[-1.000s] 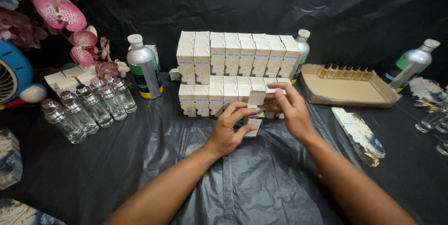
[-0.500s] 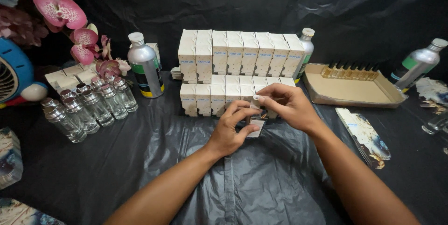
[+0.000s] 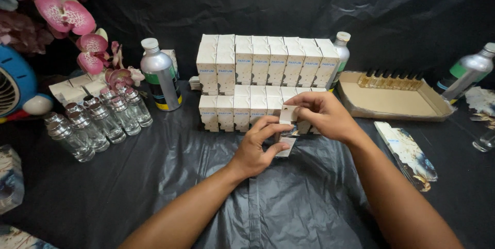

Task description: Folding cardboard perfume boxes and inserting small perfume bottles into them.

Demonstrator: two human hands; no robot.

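Holding one small cream box (image 3: 286, 125) between them just in front of the stacked boxes (image 3: 265, 63), the left hand (image 3: 256, 148) grips its lower end and the right hand (image 3: 322, 115) pinches its top flap. A hard tug could tear the flap or topple the stack. Three metal bottles show, roughly seven glass vials (image 3: 98, 120), one cardboard tray (image 3: 394, 104).

Open black sheet (image 3: 289, 202) in front of hands: free room near edge. Stacked white boxes (image 3: 258, 81) wall off centre rear. Glass bottles (image 3: 98, 120) crowd left side, silver can (image 3: 161, 75) just behind them. Cardboard tray (image 3: 397, 102) blocks right rear; flat carton (image 3: 407, 148) lies beside right forearm. Narrow gaps either side of boxes.
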